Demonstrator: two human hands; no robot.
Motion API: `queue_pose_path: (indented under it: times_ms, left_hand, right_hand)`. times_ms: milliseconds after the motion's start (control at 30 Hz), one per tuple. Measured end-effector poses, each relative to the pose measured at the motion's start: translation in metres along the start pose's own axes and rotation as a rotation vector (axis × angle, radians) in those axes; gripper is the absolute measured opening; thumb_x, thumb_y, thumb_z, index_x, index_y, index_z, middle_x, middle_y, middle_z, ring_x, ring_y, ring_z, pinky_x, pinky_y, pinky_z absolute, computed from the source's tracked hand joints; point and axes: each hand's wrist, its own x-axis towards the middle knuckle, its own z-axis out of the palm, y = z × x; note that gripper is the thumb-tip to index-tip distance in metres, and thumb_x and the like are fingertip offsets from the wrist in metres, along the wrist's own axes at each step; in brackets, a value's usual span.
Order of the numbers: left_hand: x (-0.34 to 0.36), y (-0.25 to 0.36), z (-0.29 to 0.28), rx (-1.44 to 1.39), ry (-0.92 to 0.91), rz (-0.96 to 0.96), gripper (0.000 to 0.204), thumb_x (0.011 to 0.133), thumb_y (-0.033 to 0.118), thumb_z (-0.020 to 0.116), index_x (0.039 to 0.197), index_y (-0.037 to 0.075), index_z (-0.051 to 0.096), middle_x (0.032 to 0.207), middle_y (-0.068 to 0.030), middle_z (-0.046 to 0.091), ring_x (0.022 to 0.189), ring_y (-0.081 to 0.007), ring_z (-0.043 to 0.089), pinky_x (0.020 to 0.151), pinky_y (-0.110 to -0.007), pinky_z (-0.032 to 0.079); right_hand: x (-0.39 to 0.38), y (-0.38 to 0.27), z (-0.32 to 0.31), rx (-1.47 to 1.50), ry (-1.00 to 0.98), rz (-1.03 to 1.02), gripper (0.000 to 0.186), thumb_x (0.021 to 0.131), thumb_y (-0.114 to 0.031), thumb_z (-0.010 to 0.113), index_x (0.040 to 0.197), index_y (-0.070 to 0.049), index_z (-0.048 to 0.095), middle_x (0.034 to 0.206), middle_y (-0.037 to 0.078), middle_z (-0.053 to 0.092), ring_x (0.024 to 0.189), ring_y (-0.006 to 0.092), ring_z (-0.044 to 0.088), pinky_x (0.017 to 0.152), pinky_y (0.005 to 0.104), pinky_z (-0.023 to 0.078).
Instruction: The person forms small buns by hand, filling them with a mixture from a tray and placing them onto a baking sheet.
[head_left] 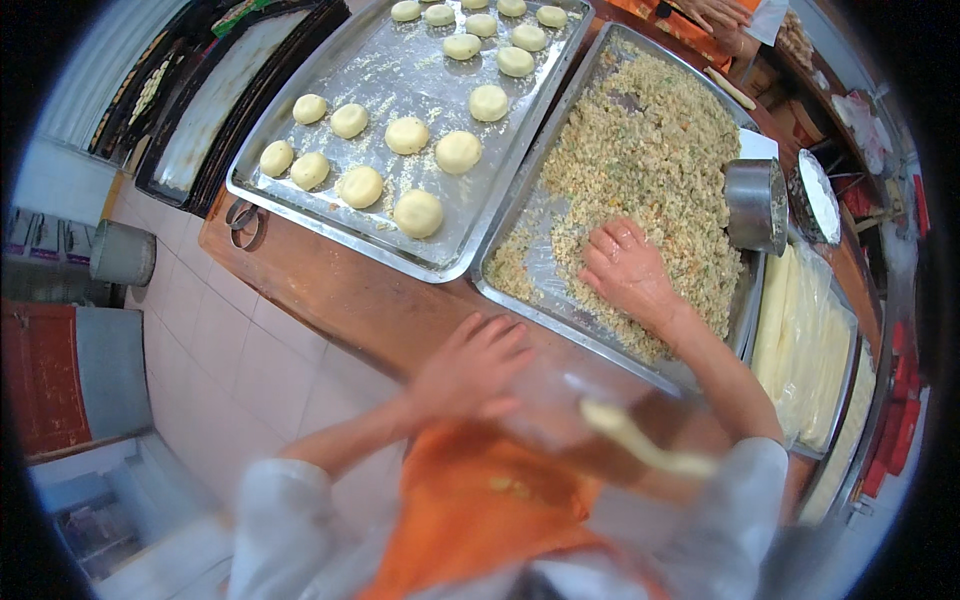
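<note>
My right hand [632,275] is down in a metal tray [500,285], its fingers curled into a crumbly, chopped filling [650,140] with green and orange flecks. My left hand [472,368] is over the wooden table's near edge, slightly blurred, with its fingers apart and nothing visible in it. Right of it, a pale strip of dough [640,440] lies close to my orange apron. At the far left of the table, a second metal tray [300,225] carries several round, flattened dough buns [418,214] on scattered crumbs.
A metal pot [756,205] rests at the filling tray's right side. Beyond it are a white bowl [818,195] and long dough rolls under plastic [800,340]. A ring cutter [243,222] sits at the table's left corner. Another person's hands [715,15] show at the top.
</note>
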Motion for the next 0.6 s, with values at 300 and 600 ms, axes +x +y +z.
queue_pose_path:
  times_ms: [300, 600]
  left_hand:
    - [-0.001, 0.0, -0.001, -0.012, 0.014, 0.007, 0.059, 0.068, 0.042, 0.062, 0.114, 0.008, 0.049, 0.122, -0.0126, 0.043, 0.116, -0.0293, 0.035, 0.096, -0.045, 0.026]
    - [-0.004, 0.001, 0.003, -0.04, 0.055, 0.016, 0.059, 0.07, 0.042, 0.06, 0.115, 0.006, 0.049, 0.123, -0.0157, 0.042, 0.116, -0.032, 0.035, 0.097, -0.049, 0.024]
  right_hand:
    - [0.017, 0.014, 0.013, 0.14, -0.056, 0.134, 0.022, 0.077, -0.023, 0.058, 0.063, -0.007, 0.054, 0.061, 0.009, 0.054, 0.06, 0.0266, 0.054, 0.056, 0.0374, 0.044]
    - [0.034, 0.004, -0.011, 0.975, 0.2, 0.943, 0.048, 0.088, -0.039, 0.047, 0.054, -0.007, 0.048, 0.048, -0.003, 0.038, 0.05, 0.0084, 0.037, 0.046, 0.0263, 0.031]
